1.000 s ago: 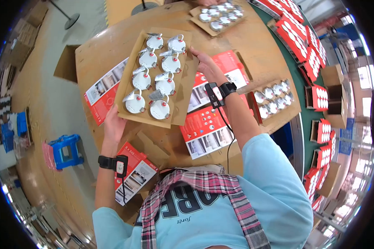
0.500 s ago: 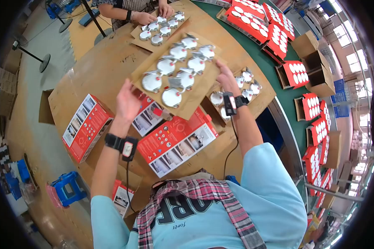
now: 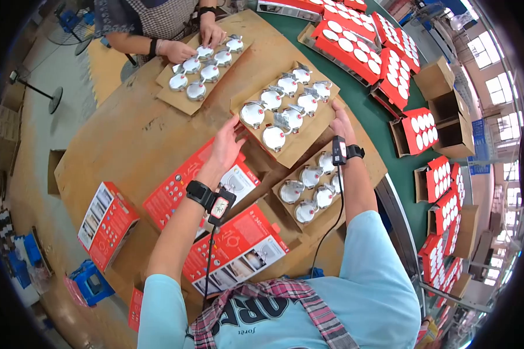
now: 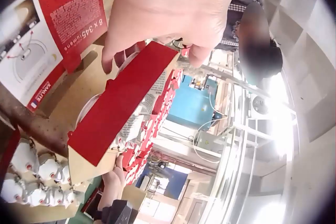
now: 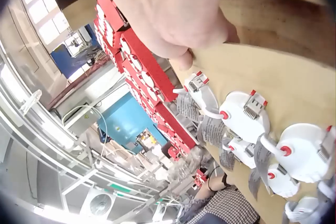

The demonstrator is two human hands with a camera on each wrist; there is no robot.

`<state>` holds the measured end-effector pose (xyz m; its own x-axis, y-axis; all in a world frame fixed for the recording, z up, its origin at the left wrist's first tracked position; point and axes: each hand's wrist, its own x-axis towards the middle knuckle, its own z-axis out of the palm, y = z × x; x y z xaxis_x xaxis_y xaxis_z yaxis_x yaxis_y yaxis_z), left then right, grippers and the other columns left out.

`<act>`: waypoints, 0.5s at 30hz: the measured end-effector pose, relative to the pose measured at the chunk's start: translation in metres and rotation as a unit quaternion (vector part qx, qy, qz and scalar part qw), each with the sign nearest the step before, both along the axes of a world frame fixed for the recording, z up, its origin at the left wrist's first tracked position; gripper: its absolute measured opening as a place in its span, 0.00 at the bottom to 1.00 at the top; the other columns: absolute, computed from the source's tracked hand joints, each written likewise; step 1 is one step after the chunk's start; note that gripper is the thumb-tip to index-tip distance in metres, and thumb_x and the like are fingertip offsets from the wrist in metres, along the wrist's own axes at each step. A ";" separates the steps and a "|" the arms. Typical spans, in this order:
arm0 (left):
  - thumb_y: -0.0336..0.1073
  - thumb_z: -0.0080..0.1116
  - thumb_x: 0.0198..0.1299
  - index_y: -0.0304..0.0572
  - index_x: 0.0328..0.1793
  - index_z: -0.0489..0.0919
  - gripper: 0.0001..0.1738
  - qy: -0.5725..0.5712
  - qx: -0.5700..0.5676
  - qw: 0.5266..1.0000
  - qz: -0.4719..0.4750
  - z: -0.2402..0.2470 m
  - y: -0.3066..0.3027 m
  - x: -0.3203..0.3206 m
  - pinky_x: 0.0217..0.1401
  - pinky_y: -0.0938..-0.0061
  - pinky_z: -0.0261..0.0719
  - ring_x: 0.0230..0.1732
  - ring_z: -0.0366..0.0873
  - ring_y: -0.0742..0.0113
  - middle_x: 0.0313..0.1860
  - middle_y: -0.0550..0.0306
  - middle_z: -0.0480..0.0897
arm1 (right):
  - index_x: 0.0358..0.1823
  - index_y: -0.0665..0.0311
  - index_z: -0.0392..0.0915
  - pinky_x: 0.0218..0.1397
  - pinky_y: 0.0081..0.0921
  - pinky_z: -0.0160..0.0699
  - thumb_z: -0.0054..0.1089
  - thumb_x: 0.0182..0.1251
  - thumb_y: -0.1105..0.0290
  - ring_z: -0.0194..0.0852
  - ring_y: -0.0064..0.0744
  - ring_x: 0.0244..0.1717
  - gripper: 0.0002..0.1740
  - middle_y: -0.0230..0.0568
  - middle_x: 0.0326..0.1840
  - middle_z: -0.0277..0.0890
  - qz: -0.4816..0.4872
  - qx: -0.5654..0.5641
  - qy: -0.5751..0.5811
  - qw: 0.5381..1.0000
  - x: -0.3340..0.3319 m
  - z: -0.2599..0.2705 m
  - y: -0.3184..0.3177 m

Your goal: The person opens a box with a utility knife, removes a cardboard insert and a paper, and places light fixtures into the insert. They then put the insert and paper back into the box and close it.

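Both hands hold a cardboard tray (image 3: 301, 146) of several white round lamps with red-tipped parts and grey tags, raised over the table and tilted. At its left edge, the left hand (image 3: 224, 150) grips a corner; the left wrist view shows this hand (image 4: 173, 11) above the tray's red side wall (image 4: 123, 103), fingers partly hidden behind it. The right hand (image 3: 342, 123) grips the opposite edge; in the right wrist view this hand (image 5: 176, 16) has its fingers at the rim beside the lamps (image 5: 244, 116).
Below the held tray lies another lamp tray (image 3: 283, 209). Red printed cartons (image 3: 236, 247) are on the table (image 3: 122, 125) near the body. Across it, another person's hands (image 3: 180, 51) touch lamps on a tray (image 3: 183, 104). Filled red boxes (image 3: 422, 131) line the green surface at right.
Both hands have carried the tray rightward, over the right side of the table. The view has shifted, bringing the other person and their tray further into sight.
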<state>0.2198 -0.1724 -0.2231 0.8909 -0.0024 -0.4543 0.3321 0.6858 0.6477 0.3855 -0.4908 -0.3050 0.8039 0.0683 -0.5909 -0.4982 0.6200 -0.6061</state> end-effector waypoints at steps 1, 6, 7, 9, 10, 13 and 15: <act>0.49 0.50 0.63 0.41 0.64 0.65 0.28 0.005 -0.011 1.000 0.008 -0.005 -0.004 0.007 0.71 0.63 0.50 0.66 0.60 0.62 0.64 0.56 0.67 | 0.56 0.66 0.69 0.57 0.39 0.75 0.45 0.71 0.61 0.76 0.41 0.51 0.18 0.45 0.54 0.74 -0.015 -0.027 0.018 0.999 0.007 -0.006 -0.002; 0.40 0.49 0.65 0.35 0.67 0.60 0.28 -0.028 0.091 0.995 -0.038 -0.020 -0.007 0.015 0.72 0.64 0.53 0.68 0.59 0.61 0.66 0.53 0.65 | 0.56 0.65 0.68 0.60 0.44 0.72 0.44 0.72 0.61 0.72 0.44 0.56 0.19 0.48 0.56 0.72 -0.056 -0.020 0.016 0.998 0.026 -0.023 0.001; 0.39 0.50 0.64 0.34 0.68 0.60 0.29 -0.041 0.158 0.985 -0.059 -0.012 -0.006 0.008 0.72 0.65 0.54 0.69 0.58 0.61 0.66 0.53 0.65 | 0.56 0.65 0.67 0.60 0.46 0.71 0.45 0.72 0.61 0.71 0.45 0.56 0.19 0.48 0.56 0.71 -0.067 -0.042 0.025 0.997 0.033 -0.028 0.002; 0.38 0.53 0.62 0.33 0.68 0.59 0.32 -0.098 0.309 0.937 -0.128 0.007 -0.002 -0.010 0.72 0.63 0.54 0.70 0.56 0.59 0.67 0.50 0.64 | 0.57 0.65 0.67 0.58 0.47 0.72 0.47 0.70 0.60 0.72 0.46 0.55 0.20 0.47 0.56 0.72 -0.070 -0.023 0.017 0.997 0.042 -0.044 -0.002; 0.38 0.55 0.60 0.34 0.69 0.58 0.33 -0.142 0.389 0.894 -0.172 0.018 0.001 -0.024 0.72 0.61 0.52 0.71 0.54 0.57 0.68 0.49 0.62 | 0.57 0.65 0.67 0.58 0.47 0.72 0.48 0.70 0.60 0.72 0.45 0.54 0.20 0.47 0.55 0.72 -0.093 -0.065 0.020 0.993 0.041 -0.046 -0.001; 0.39 0.60 0.54 0.36 0.70 0.57 0.39 -0.214 0.594 0.736 -0.246 0.029 -0.005 -0.080 0.73 0.54 0.47 0.74 0.49 0.50 0.71 0.45 0.57 | 0.57 0.68 0.67 0.58 0.42 0.70 0.53 0.66 0.60 0.71 0.43 0.53 0.23 0.47 0.53 0.73 -0.141 -0.175 0.010 0.974 0.052 -0.053 0.007; 0.41 0.63 0.51 0.38 0.71 0.56 0.43 -0.201 0.672 0.658 -0.274 0.026 -0.004 -0.113 0.73 0.49 0.42 0.75 0.45 0.46 0.73 0.43 0.53 | 0.59 0.71 0.65 0.56 0.42 0.70 0.57 0.63 0.59 0.71 0.43 0.54 0.28 0.51 0.56 0.70 -0.125 -0.283 -0.030 0.950 0.059 -0.068 0.003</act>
<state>0.1071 -0.1762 -0.1967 0.9724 -0.2097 -0.1024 -0.0921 -0.7481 0.6572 0.4448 -0.4877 -0.3733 0.7869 -0.4446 -0.4279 -0.3311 0.2809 -0.9008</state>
